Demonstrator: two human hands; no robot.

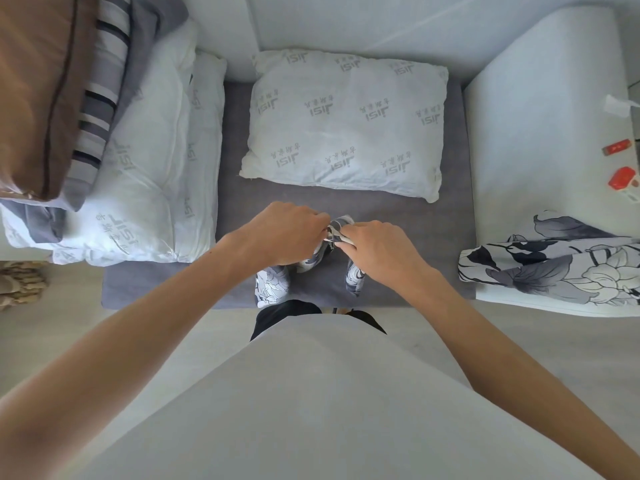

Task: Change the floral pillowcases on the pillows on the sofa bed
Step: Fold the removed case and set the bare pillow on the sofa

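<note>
We've got both hands on a bunched grey-and-white floral cotton pillowcase (pixel 330 242), just in front of the bare white printed pillow (pixel 346 124). Left hand (pixel 287 233) has its fingers curled round the cloth; right hand (pixel 375 245) pinches the same bundle, knuckles nearly touching the left's. Loose ends of the fabric hang below both wrists, w/ one end at approx the sofa bed's front edge.

The bare white pillow lies flat on the grey fabric sofa bed (pixel 450 237), w/ grey logo text printed across it, its long side facing us. Left of that pillow, touching or nearly so, sits a 2nd white printed pillow (pixel 145 188), partly under a stack of bedding: grey-and-white striped cloth (pixel 100 109) and a brown cushion or folded cover (pixel 34 91) on top.

Right of the bare pillow is the wide white sofa armrest (pixel 540 150). A 2nd floral pillowcase, grey w/ big white blooms (pixel 554 268), is draped over the armrest's near end. Beyond that, at the far right edge, 2 small red packs (pixel 623 180) sit on a surface we can't make out.

Pale floor (pixel 69 323) lies in front of the sofa bed; our light grey top fills the foreground.
</note>
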